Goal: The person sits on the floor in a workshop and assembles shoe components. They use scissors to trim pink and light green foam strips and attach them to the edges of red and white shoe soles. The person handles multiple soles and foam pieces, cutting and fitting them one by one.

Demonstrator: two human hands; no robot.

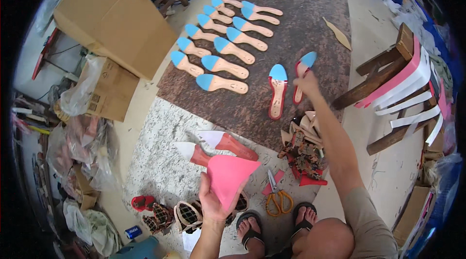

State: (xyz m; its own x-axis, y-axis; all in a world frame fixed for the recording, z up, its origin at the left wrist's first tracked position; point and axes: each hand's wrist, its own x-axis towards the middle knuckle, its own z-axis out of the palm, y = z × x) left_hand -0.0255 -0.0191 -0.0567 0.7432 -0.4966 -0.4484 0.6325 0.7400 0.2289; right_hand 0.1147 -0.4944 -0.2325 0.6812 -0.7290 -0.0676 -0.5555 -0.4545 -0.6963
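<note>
Gripping the pink triangular sheet (233, 176) at lower centre, the left hand (216, 204) curls partly closed beneath it, apparently leaving its face unobstructed, while the right hand (307, 84), finger closure indeterminable, overlies a red-edged, blue-toed sole (307, 59) right of centre.

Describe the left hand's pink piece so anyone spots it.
The dark mat fills the upper middle; the speckled sheet lies nearer the lower edge. Over it, the left hand holds the pink piece: bigger than the pink scrap by the scissors, and triangular.
</note>
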